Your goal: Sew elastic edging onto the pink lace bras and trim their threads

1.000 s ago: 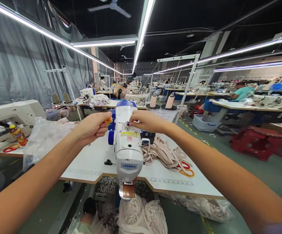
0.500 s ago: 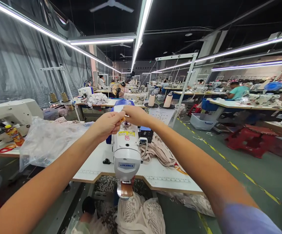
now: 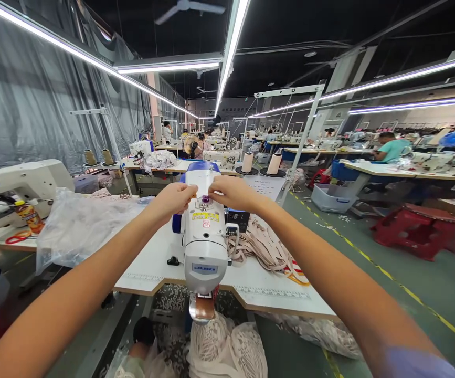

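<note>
A white JUKI sewing machine with a blue top stands end-on before me. Over its upper arm, my left hand pinches with thumb and fingertips on the left side. Opposite it, my right hand is also pinched, close to a small purple knob on the machine. Whatever lies between the fingertips of either hand is too fine to make out. A gap separates the hands. Beige fabric strips lie in a pile on the white sewing table, right of the machine.
Thread cones stand on a thread stand behind the machine. To the left are a clear plastic bag, a bottle and red-handled scissors. Below the table edge hangs pale netted material. A red stool is at right.
My hands were together over the machine, with something orange-yellow at the fingers. They have moved apart, left hand leftward and right hand rightward, uncovering the purple knob. The orange-yellow bit no longer shows.
</note>
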The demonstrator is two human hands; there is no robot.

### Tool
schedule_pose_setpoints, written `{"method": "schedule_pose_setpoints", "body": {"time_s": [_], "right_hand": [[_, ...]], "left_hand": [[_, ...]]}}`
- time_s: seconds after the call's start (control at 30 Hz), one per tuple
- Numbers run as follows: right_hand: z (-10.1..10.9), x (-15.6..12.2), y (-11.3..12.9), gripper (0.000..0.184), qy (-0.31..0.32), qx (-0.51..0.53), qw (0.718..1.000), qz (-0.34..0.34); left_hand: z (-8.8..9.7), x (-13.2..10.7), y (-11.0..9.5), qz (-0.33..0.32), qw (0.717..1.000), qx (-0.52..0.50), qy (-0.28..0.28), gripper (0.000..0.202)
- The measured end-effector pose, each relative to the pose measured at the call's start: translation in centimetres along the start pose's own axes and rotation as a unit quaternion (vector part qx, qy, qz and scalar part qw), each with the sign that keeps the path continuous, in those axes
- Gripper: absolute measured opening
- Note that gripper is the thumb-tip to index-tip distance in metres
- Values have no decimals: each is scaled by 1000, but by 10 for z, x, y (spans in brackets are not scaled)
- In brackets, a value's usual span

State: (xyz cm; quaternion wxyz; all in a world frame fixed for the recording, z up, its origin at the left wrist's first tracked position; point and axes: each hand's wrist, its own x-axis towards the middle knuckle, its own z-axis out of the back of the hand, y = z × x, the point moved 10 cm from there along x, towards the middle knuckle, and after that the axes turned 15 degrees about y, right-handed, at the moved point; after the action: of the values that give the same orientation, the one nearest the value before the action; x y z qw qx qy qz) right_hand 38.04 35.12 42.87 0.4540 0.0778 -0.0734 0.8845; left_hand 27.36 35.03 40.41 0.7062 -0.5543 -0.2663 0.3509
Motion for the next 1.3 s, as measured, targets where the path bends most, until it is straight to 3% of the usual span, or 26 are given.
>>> {"method": "schedule_pose_setpoints", "body": {"time_s": [0.17,0.3,0.4,0.53,0.63,0.73,0.87,1.0,1.13,1.23,1.3], "right_hand": [[5,-3,20,19,-41,6,998,57],[4,6,2,19,-25,31,999,15],[-1,-9,-8,15,-12,118,993,25],[-3,-19,-1,18,-17,227,971,67],[-9,-5,9,15,2,224,972,68],[-7,4,8,9,-22,185,982,14],[-9,12,6,12,-40,179,981,-57],[-13,37,2,17,-2,206,973,-102],[5,42,-11,16,-6,217,966,-140],[6,-7,-7,17,-96,278,945,-145],[-19,-74,7,22,-228,375,888,-139]], "left_hand": [[-3,2,-1,-24,999,17,30,32],[-2,21,3,-5,997,75,8,28],[-9,22,16,24,996,73,45,29],[-10,8,29,28,997,30,70,31],[-8,2,34,17,997,-10,70,27],[-11,-11,37,-2,996,-33,83,21],[-14,-46,49,-23,993,-58,96,20],[0,-92,85,-6,999,-35,15,28],[-5,-133,148,52,998,32,-16,35],[-16,-160,187,47,989,126,-67,36],[-31,-177,209,38,978,179,-100,34]]}}
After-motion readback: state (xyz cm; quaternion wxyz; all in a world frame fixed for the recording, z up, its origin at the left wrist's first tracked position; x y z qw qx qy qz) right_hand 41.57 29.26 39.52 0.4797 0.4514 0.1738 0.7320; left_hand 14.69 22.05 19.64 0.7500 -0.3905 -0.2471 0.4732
